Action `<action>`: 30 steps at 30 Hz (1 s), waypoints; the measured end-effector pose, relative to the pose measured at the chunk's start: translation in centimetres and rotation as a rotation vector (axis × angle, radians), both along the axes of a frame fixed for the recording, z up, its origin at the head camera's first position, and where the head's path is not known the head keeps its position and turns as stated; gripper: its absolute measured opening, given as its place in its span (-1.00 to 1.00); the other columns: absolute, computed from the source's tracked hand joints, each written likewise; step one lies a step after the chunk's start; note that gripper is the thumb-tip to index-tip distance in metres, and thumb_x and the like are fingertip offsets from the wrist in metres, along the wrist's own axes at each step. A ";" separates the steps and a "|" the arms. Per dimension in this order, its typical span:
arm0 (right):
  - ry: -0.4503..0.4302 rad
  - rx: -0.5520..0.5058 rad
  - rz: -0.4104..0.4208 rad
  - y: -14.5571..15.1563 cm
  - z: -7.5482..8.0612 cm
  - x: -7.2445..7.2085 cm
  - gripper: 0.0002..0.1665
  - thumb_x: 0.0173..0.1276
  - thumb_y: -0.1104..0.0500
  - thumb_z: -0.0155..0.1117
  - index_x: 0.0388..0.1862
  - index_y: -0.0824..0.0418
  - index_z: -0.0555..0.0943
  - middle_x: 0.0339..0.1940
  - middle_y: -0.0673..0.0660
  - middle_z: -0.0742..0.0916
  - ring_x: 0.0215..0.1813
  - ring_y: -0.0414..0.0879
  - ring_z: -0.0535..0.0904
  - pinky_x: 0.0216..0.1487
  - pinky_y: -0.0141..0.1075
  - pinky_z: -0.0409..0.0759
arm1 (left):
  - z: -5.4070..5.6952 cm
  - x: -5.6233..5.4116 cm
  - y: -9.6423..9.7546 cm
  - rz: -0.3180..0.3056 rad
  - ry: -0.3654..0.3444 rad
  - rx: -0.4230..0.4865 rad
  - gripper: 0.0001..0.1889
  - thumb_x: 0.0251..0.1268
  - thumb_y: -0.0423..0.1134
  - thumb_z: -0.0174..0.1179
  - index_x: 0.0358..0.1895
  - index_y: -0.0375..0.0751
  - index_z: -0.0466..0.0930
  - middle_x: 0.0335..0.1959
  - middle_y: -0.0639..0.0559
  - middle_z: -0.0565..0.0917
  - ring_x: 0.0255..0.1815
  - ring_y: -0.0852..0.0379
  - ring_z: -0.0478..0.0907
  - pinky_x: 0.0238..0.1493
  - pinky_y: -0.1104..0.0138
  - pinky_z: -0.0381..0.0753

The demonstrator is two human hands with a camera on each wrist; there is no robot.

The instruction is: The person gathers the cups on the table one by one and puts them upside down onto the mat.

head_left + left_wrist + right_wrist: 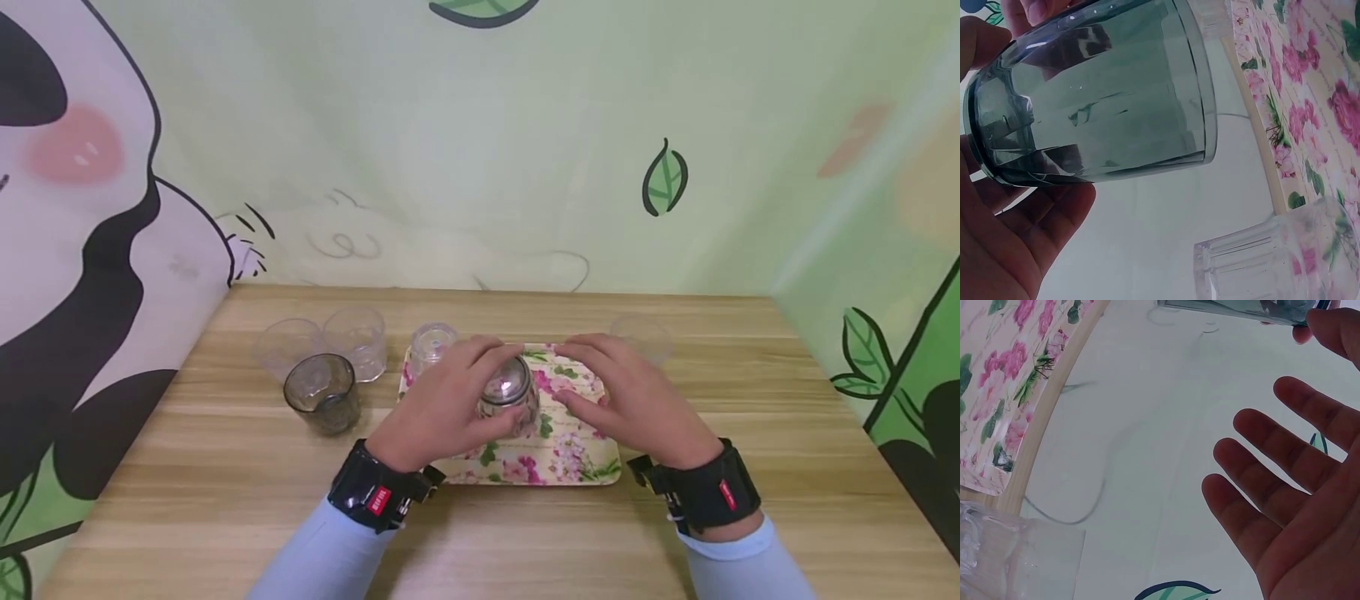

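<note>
My left hand [450,400] grips a dark tinted glass tumbler [1110,100] around its base end, thumb on one side and fingers on the other. The tumbler is upside down over the floral tray [525,473], base up and mouth toward the tray. My right hand [637,400] is just right of the tumbler, its fingers spread and relaxed, holding nothing. In the right wrist view its thumb overlaps the end of the tumbler, while the head view shows a small gap. A clear glass [433,343] stands upside down at the tray's back left corner, partly behind my left hand.
Left of the tray, another dark tinted glass [322,396] stands on the wooden table [187,500] in front of two clear glasses, one [356,342] nearer the tray and one [285,346] farther left. One more clear glass [651,337] is behind my right hand.
</note>
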State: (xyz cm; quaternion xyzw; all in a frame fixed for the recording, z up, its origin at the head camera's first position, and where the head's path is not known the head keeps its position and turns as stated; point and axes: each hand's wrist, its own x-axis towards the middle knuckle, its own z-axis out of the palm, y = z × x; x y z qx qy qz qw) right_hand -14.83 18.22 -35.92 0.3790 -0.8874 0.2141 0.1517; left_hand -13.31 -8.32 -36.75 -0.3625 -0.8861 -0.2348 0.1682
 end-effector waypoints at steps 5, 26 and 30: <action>-0.001 0.003 -0.001 0.0 0.0 0.0 -0.38 0.36 -0.08 0.37 0.33 0.12 0.54 0.27 0.14 0.61 0.32 0.05 0.51 0.28 0.00 0.56 | 0.1 0.1 -0.2 0.002 0.001 0.005 -0.31 0.29 0.07 0.28 0.42 -0.15 0.37 0.21 -0.06 0.53 0.19 0.05 0.49 0.21 0.19 0.56; -0.005 -0.006 0.006 0.2 -0.1 -0.2 -0.37 0.36 -0.10 0.36 0.35 0.07 0.53 0.29 0.10 0.61 0.32 0.02 0.51 0.29 -0.02 0.54 | -0.2 -0.7 -0.5 0.017 0.012 -0.015 -0.31 0.30 0.14 0.29 0.42 -0.08 0.39 0.23 -0.01 0.53 0.25 0.05 0.47 0.27 0.18 0.54; -0.010 -0.006 -0.003 0.5 0.0 -0.2 -0.38 0.36 -0.11 0.36 0.34 0.08 0.53 0.29 0.11 0.61 0.32 0.03 0.51 0.30 -0.01 0.54 | -0.2 -0.8 -0.3 0.018 0.008 -0.016 -0.29 0.27 0.13 0.32 0.41 -0.08 0.39 0.24 0.00 0.54 0.27 0.04 0.47 0.30 0.15 0.51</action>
